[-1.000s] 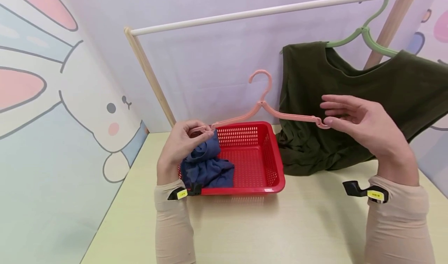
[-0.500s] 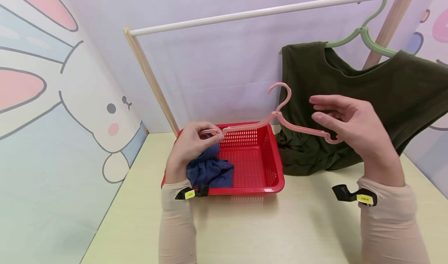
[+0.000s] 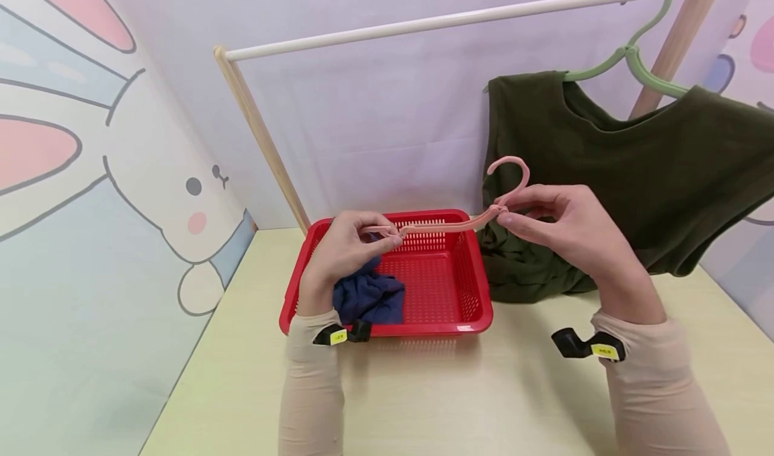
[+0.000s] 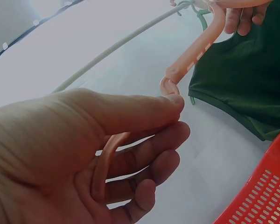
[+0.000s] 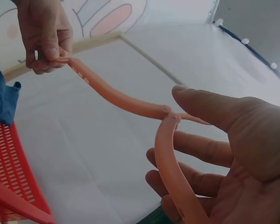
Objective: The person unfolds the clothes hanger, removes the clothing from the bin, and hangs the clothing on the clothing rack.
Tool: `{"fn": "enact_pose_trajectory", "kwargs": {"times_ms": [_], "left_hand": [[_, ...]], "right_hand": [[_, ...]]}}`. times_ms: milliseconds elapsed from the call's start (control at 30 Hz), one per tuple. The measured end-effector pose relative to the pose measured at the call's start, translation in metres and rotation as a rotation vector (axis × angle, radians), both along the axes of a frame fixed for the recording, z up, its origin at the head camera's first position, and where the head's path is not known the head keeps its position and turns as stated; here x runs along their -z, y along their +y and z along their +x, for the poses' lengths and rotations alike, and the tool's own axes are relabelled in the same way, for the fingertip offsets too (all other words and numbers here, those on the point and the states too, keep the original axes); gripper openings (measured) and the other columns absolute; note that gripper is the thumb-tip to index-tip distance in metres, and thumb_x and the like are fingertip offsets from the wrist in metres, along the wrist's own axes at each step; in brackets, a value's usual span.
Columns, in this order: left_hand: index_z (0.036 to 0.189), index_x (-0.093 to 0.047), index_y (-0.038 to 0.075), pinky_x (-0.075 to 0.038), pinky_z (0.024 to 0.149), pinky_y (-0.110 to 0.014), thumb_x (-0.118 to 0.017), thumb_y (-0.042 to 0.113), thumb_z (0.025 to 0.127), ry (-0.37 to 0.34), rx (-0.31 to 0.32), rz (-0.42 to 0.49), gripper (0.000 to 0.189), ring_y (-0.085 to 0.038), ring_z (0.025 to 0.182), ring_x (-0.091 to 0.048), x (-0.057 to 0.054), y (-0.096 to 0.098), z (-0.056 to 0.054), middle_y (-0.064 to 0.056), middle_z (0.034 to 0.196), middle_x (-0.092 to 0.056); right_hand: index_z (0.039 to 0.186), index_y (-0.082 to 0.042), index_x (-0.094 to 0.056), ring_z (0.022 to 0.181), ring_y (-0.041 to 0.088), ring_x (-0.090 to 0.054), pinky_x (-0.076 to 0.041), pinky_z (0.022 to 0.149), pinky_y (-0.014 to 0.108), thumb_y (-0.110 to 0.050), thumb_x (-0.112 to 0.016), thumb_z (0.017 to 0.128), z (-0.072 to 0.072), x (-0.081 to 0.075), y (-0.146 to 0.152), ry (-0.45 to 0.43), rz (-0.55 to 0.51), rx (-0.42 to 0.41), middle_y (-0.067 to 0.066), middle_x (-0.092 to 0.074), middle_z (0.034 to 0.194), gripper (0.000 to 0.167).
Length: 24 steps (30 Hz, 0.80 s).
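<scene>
My left hand (image 3: 347,251) pinches one end of a pink clothes hanger (image 3: 450,226) between thumb and fingers, above the red basket (image 3: 484,288). In the left wrist view the hanger's end piece (image 4: 102,172) runs back through the palm. My right hand (image 3: 562,228) is at the hanger's centre joint (image 5: 170,113), below its hook (image 3: 523,174). In the right wrist view the thumb stands apart from the fingers, and one hanger arm (image 5: 168,158) passes in front of them. That arm is hidden by the hand in the head view.
Blue cloth (image 3: 371,298) lies in the basket's left part. Behind stands a rack with a white rail (image 3: 423,24). A dark green sleeveless garment (image 3: 617,154) hangs there from a green hanger (image 3: 641,66), its lower part bunched on the table (image 3: 459,402).
My left hand has shifted right with the hanger, whose hook moved right and down. My right hand has moved left from the hanger's far end to its centre.
</scene>
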<state>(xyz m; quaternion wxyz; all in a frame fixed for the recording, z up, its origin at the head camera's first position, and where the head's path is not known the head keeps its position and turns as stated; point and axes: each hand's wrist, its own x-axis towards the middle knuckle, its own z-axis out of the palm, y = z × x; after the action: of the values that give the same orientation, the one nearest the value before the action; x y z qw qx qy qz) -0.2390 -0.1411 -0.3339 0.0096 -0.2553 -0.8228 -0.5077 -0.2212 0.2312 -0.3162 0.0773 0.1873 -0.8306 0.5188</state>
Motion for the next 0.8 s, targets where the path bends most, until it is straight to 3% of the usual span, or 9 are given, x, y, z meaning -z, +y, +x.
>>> {"fn": "enact_pose_trajectory", "kwargs": {"times_ms": [233,400,633,800], "left_hand": [[0.104,-0.083,0.004,-0.062,0.078,-0.026,-0.084,0.005,0.099,-0.01,0.02,0.013,0.005,-0.042,0.092,-0.077,0.0025,0.0033,-0.0013,-0.006,0.099,-0.083],[0.105,-0.083,0.005,-0.06,0.076,-0.026,-0.084,0.006,0.099,-0.015,0.01,-0.003,0.006,-0.035,0.089,-0.076,0.0029,0.0048,-0.0013,-0.005,0.098,-0.083],[0.103,-0.084,0.007,-0.059,0.075,-0.025,-0.085,0.007,0.099,-0.035,0.003,0.007,0.004,-0.046,0.093,-0.076,0.0016,0.0067,-0.0017,-0.005,0.098,-0.083],[0.11,-0.084,0.008,-0.063,0.078,-0.029,-0.086,0.013,0.099,-0.024,-0.019,0.017,0.013,-0.034,0.095,-0.077,0.0015,0.005,-0.0026,-0.004,0.105,-0.082]], "right_hand": [[0.119,-0.02,-0.087,0.088,0.026,-0.075,-0.063,0.075,0.028,-0.029,-0.089,0.098,-0.0005,0.0015,-0.006,-0.01,0.01,-0.003,0.0,-0.083,0.105,0.022],[0.115,-0.016,-0.088,0.079,0.024,-0.069,-0.06,0.07,0.029,-0.028,-0.088,0.099,-0.0003,0.0017,-0.0073,-0.052,-0.021,0.005,0.003,-0.083,0.097,0.02],[0.113,-0.016,-0.089,0.072,0.024,-0.061,-0.055,0.064,0.031,-0.03,-0.089,0.099,0.0016,0.0006,-0.0078,-0.072,-0.043,0.025,0.007,-0.08,0.089,0.02],[0.113,-0.016,-0.089,0.072,0.025,-0.062,-0.055,0.063,0.031,-0.03,-0.089,0.098,0.0033,-0.0003,-0.0051,-0.069,-0.04,0.028,0.006,-0.081,0.089,0.021]]}}
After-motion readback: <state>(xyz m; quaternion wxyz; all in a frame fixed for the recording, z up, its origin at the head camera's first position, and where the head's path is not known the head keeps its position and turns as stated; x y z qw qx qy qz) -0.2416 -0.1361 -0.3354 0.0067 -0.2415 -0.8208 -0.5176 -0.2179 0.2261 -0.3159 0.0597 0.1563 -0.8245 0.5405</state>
